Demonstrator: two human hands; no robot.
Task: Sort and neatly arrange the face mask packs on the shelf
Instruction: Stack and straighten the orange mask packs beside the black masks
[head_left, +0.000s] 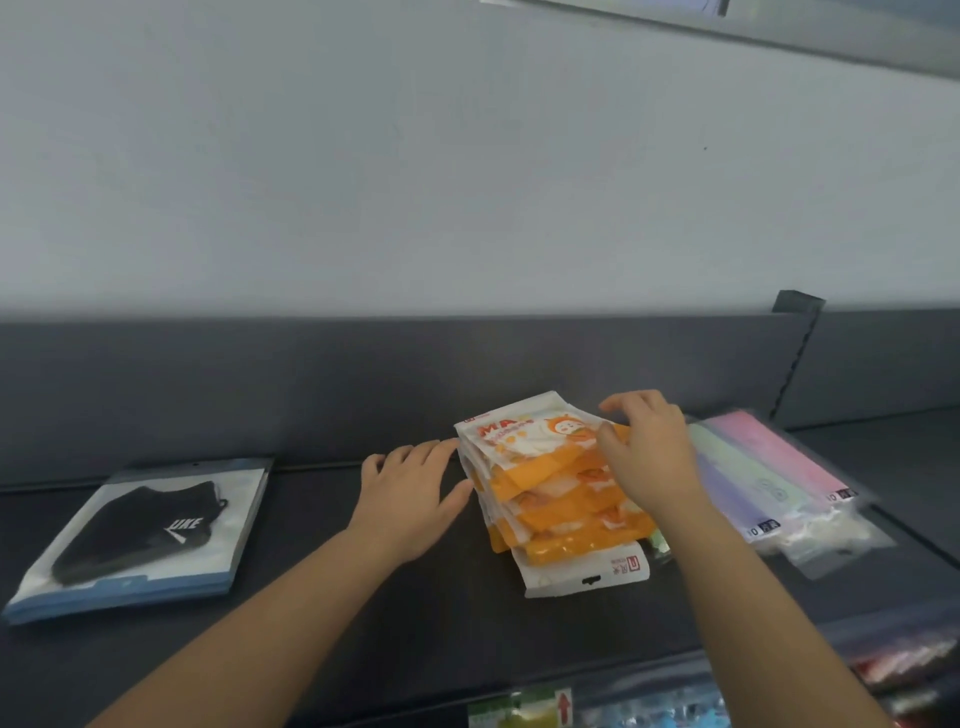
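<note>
Head view is showing you tidying the orange packs (561, 499) in the middle of the shelf (415, 623), your left hand (410, 499) pushing flat against their side and your right hand (649, 457) resting bent fingers on top, grip unclear, with gentle nudging straight probably coming next.

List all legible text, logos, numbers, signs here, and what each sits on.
"UKE" with a white slash mark: on the black mask pack.
"MA", rest unreadable: on the top orange pack.
Too small: red logo and print on the white header of the lowest orange pack.
Too blurred: black tags on the pastel packs.
No words: red up arrow on a label at the lower edge.
</note>
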